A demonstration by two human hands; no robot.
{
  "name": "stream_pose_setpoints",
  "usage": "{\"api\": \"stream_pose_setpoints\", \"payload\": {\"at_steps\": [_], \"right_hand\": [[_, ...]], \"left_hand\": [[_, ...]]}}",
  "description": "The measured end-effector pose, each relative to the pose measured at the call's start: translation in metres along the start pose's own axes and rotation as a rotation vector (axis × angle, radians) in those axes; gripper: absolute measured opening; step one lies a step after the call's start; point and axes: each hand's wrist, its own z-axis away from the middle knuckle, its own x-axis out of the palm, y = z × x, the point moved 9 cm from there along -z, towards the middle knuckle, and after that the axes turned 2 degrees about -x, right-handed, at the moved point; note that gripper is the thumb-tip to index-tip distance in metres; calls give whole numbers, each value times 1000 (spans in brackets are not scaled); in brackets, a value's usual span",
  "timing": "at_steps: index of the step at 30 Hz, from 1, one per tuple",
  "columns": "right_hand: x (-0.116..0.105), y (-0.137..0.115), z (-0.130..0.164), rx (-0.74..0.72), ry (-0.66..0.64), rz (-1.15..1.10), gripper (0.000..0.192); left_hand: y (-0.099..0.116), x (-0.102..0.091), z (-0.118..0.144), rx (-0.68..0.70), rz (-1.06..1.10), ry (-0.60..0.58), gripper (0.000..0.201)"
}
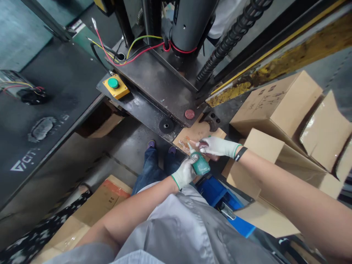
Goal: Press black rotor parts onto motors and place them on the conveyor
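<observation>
My left hand [186,172], in a white knit glove with a green cuff, is closed around a green squeeze bottle [201,165]. The bottle's pale nozzle [190,147] points away from me over a stained cardboard sheet [202,129]. Just right of the nozzle, my gloved right hand [217,146] has its fingers closed on a small dark reddish piece [202,145], partly hidden by the fingers. Beyond the hands, a reddish round disc [189,114] lies on the machine's metal plate. A black round part with a central hole [166,125] sits left of the cardboard.
A yellow box with a green button [113,83] is fixed at the left. Loose wires [129,58] cross the press base. Open cardboard boxes [264,106] stand at the right, with a blue bin [220,194] below. A motor [30,91] lies on the dark table.
</observation>
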Motion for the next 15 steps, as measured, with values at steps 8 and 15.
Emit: {"api": "stream_pose_setpoints", "payload": {"at_steps": [8, 15], "right_hand": [[4, 3, 2, -7, 9, -11, 26], [6, 6, 5, 11, 4, 31, 30]], "left_hand": [[-4, 2, 0, -2, -28, -8, 30], [-8, 2, -3, -1, -3, -7, 29]]}}
